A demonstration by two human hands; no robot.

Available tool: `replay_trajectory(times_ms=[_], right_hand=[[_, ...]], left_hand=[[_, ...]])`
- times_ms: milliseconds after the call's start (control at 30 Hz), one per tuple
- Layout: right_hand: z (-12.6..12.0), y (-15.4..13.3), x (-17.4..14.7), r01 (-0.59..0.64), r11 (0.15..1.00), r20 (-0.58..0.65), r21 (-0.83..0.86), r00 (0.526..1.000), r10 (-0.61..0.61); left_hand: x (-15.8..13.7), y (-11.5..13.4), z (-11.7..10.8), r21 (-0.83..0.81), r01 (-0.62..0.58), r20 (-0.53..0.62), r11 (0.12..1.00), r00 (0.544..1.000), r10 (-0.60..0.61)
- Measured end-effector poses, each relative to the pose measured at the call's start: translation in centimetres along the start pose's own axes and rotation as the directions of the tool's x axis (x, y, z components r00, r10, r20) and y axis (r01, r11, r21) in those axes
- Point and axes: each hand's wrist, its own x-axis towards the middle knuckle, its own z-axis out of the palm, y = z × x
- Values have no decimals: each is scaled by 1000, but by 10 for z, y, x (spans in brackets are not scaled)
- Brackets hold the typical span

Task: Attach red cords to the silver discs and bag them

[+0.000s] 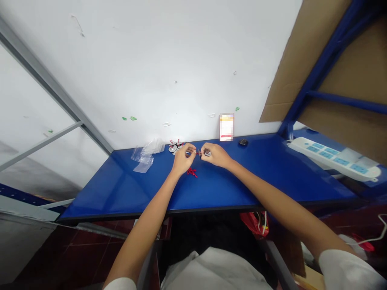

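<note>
Head camera view, left to right: clear plastic bags lie crumpled at the back of the blue bench, beside a small cluster of round silver pieces with red cords. At centre, the left hand is pinched narrow on one end of a red cord, while the right hand is closed on a small silver disc at the cord's other end, both hands just above the bench. Loose red cords lie just below the left hand. Further right sit a small dark object and a white power strip.
</note>
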Motion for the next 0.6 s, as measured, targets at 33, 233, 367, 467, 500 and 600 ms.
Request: replay_trajectory(times_ms=[33,233,367,467,500,600], right_hand=[[0,-1,0,-6,1000,0,-5,1000,6],[2,3,0,-27,981,19,190,1000,24],[3,6,3,-107,929,43,354,994,98],[4,8,5,-167,889,66,426,986,154],[4,9,6,-180,875,66,450,983,169],[4,9,6,-203,853,50,481,978,205]], left_hand=[[0,1,-1,-11,-10,16,1000,1000,10],[-1,-3,-1,-107,-80,202,991,974,100],[1,-9,-3,-184,-20,225,983,972,61],[3,-15,-5,-200,-37,200,979,977,78],[4,-17,-5,-189,-53,185,981,979,89],[4,-19,-4,-96,-105,146,990,982,118]])
